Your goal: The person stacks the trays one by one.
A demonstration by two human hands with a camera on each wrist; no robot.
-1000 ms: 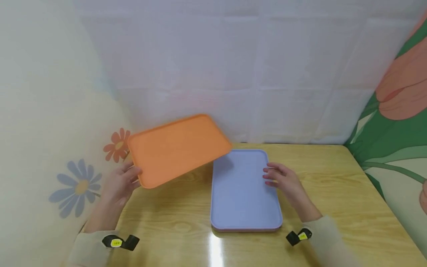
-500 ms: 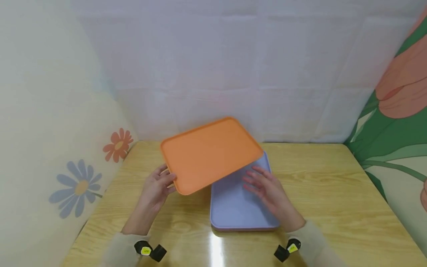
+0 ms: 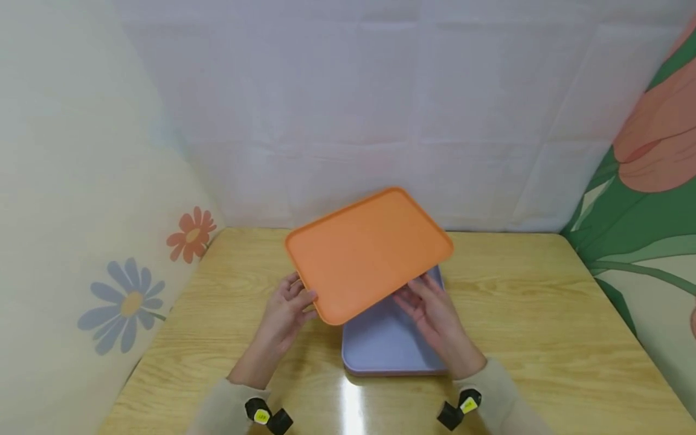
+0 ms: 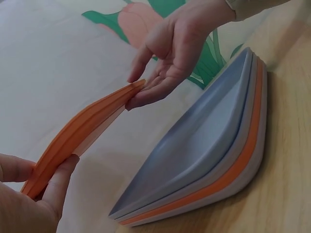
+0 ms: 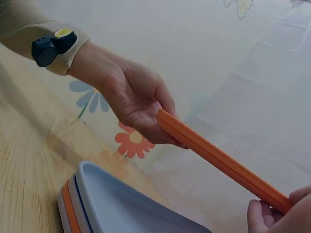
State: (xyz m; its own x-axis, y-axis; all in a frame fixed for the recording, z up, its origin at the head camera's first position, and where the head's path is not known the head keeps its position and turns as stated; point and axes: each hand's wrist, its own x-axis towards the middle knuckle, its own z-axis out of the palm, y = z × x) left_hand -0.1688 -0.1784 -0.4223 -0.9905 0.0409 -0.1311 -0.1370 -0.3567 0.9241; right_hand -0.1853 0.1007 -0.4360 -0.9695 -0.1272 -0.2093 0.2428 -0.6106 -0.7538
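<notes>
A rectangular orange tray [image 3: 370, 254] is held up and tilted above the table, partly covering the stack below. My left hand [image 3: 285, 314] grips its near left corner, thumb on the upper face and fingers beneath. At the tray's near right edge is my right hand [image 3: 435, 317]; the left wrist view shows the right hand [image 4: 177, 58] with thumb above the rim and fingers below it. Under the raised tray lies a stack of trays with a lavender-blue tray [image 3: 388, 344] on top. From the side, an orange layer [image 4: 233, 175] shows between pale ones.
The stack stands on a wood-grain table [image 3: 544, 314]. Behind the table hangs a white cloth [image 3: 353, 109]. A flower-patterned wall covering [image 3: 130, 302] borders the left side, and a leaf-and-tulip print [image 3: 641, 229] borders the right.
My left hand has carried the orange tray rightward, over the stack. My right hand has moved left from the lavender-blue tray's right edge to the orange tray's near edge.
</notes>
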